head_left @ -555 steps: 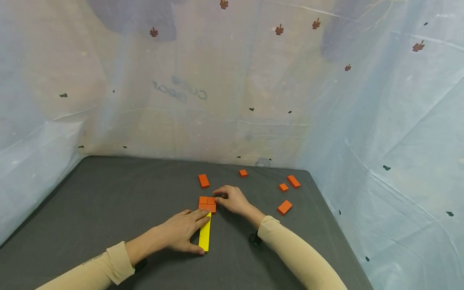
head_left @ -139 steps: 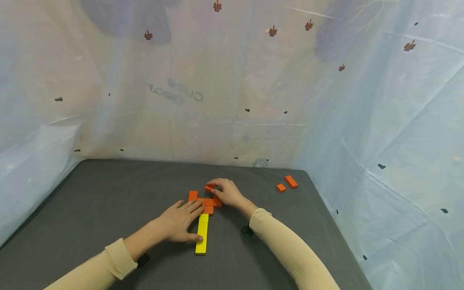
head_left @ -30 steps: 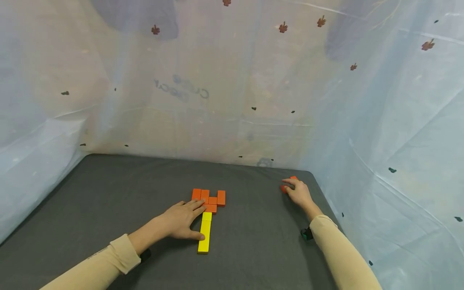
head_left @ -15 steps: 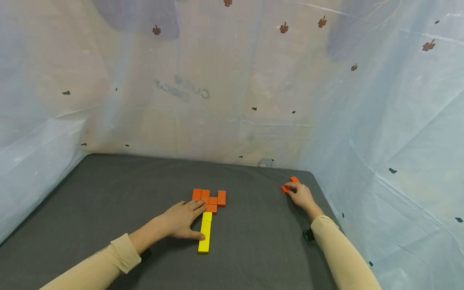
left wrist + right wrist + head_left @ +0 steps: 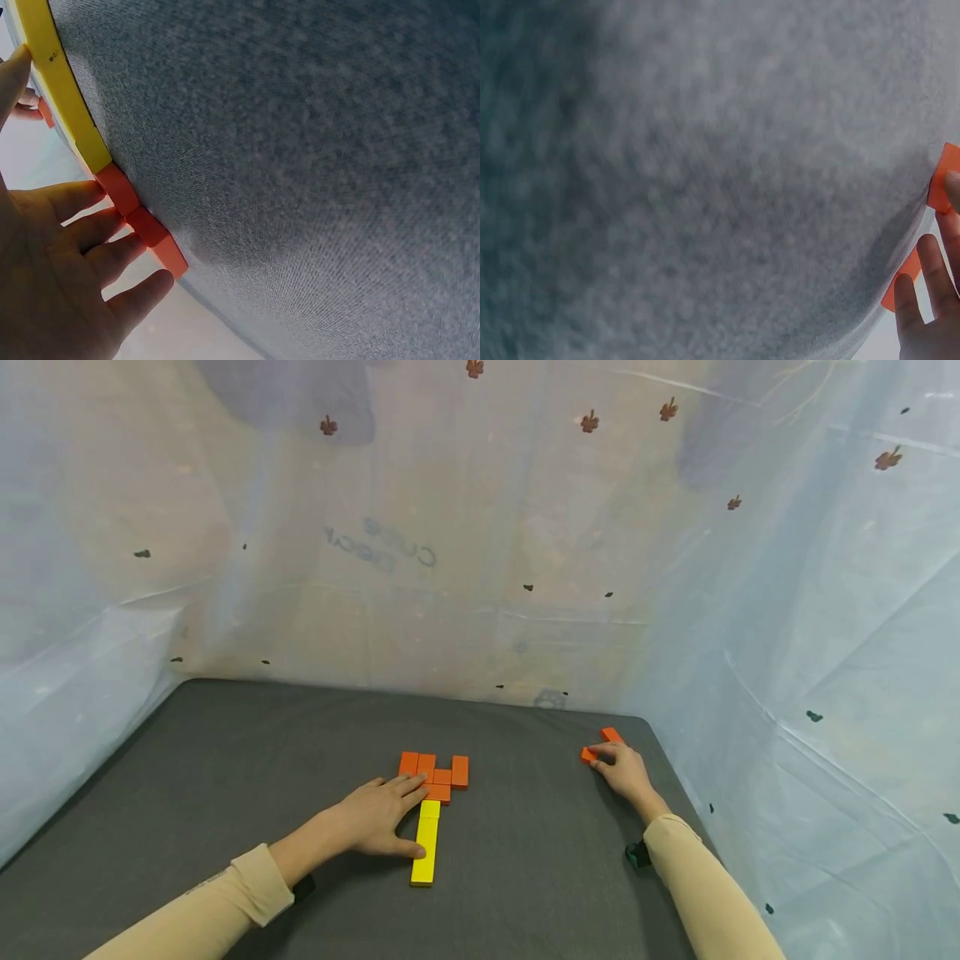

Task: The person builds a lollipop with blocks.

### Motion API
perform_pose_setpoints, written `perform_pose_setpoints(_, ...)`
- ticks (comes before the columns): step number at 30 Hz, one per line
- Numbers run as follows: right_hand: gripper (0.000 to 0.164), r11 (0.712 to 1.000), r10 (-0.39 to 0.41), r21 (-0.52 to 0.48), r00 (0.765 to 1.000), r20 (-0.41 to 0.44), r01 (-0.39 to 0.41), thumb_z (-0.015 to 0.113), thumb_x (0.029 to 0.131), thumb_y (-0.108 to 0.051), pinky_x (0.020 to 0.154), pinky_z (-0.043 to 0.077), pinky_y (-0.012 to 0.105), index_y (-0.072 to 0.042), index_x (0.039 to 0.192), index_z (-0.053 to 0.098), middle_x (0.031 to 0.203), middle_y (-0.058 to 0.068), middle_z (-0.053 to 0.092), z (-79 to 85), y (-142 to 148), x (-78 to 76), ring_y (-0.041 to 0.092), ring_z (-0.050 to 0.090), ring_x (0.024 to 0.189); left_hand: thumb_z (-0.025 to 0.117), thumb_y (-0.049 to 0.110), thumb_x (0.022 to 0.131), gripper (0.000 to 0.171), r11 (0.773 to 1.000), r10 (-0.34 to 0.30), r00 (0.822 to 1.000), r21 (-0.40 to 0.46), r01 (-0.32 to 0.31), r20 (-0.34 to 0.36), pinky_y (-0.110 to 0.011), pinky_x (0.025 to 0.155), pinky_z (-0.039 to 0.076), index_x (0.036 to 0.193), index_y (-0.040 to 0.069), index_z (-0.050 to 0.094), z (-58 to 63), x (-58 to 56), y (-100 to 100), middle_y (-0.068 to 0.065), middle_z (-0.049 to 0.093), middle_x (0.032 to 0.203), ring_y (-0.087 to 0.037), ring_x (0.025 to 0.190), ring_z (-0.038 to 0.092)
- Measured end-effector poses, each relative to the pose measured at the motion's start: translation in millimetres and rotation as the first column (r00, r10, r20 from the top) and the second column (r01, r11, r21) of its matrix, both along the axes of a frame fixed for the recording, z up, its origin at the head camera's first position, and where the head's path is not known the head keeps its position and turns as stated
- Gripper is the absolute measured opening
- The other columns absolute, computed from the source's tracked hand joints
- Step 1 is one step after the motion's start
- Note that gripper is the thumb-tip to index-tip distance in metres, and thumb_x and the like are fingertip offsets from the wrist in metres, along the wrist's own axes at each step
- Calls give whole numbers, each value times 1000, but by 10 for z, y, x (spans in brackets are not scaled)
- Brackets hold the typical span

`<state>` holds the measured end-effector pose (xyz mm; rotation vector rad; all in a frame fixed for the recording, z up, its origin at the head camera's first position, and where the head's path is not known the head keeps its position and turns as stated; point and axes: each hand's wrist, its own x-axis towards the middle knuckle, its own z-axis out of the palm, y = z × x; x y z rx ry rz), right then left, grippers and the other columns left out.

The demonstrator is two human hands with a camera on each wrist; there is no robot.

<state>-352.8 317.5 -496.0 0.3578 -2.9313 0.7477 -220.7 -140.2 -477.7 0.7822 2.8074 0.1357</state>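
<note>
My left hand [image 5: 378, 818] lies with its fingers spread at the left side of a flat arrangement of blocks. Its fingertips rest on the orange blocks [image 5: 426, 764], and its thumb touches a long yellow block [image 5: 424, 852]. A short yellow block [image 5: 430, 810] joins the long one to the orange group. At the group's right, one orange block [image 5: 461, 772] stands out beyond a small one [image 5: 442, 777]. Over at the far right, my right hand [image 5: 624, 772] pinches a small orange block [image 5: 588, 755] between thumb and finger. In the right wrist view that block [image 5: 945, 180] shows at the right edge.
Just behind the right hand lies another orange block [image 5: 611, 735], partly hidden by the fingers. All of this is on a dark grey table [image 5: 300, 727]. Translucent sheeting [image 5: 450, 635] hangs along the table's back and right sides.
Orange blocks once scattered across the table have joined the group above the yellow blocks. My right hand moved from the group to the far right and took hold of the small orange block there.
</note>
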Motion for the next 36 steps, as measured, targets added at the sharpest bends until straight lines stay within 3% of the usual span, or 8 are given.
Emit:
perform_pose_setpoints(9, 35, 996, -27, -78, 999, 26, 29, 71, 100, -15, 107, 43, 65, -4, 133, 71, 141, 25, 60, 22, -130, 81, 47, 55, 130, 62, 79, 86, 103, 1000, -1, 1000, -2, 1, 10, -59, 119, 34, 162, 13, 39, 29, 20, 2, -8, 29, 170, -32, 154, 33)
perform_pose_setpoints(17, 35, 993, 19, -117, 1000, 0, -19, 72, 99, -15, 100, 50, 61, -5, 133, 71, 138, 21, 62, 91, -350, 67, 42, 61, 121, 61, 81, 86, 104, 1000, -2, 1000, -4, 2, 6, -59, 119, 34, 162, 14, 39, 2, 10, 1, -7, 29, 170, -31, 154, 33)
perform_pose_setpoints(27, 35, 983, 76, -165, 997, -14, -77, 74, 98, -18, 101, 50, 57, -9, 132, 73, 135, 15, 62, 254, -765, 83, 38, 59, 124, 63, 79, 85, 103, 1000, 12, 1000, -2, -12, 12, -59, 119, 34, 162, 14, 40, 31, 10, 7, -7, 31, 170, -31, 154, 34)
perform_pose_setpoints(36, 34, 971, 155, -177, 987, -50, -161, 77, 96, -18, 102, 51, 55, -12, 129, 75, 131, 11, 65, 291, -1188, 120, 34, 60, 123, 65, 78, 85, 104, 1000, 7, 1000, 5, -7, 9, -60, 119, 34, 161, 13, 40, 39, 7, 13, -9, 31, 169, -32, 154, 34)
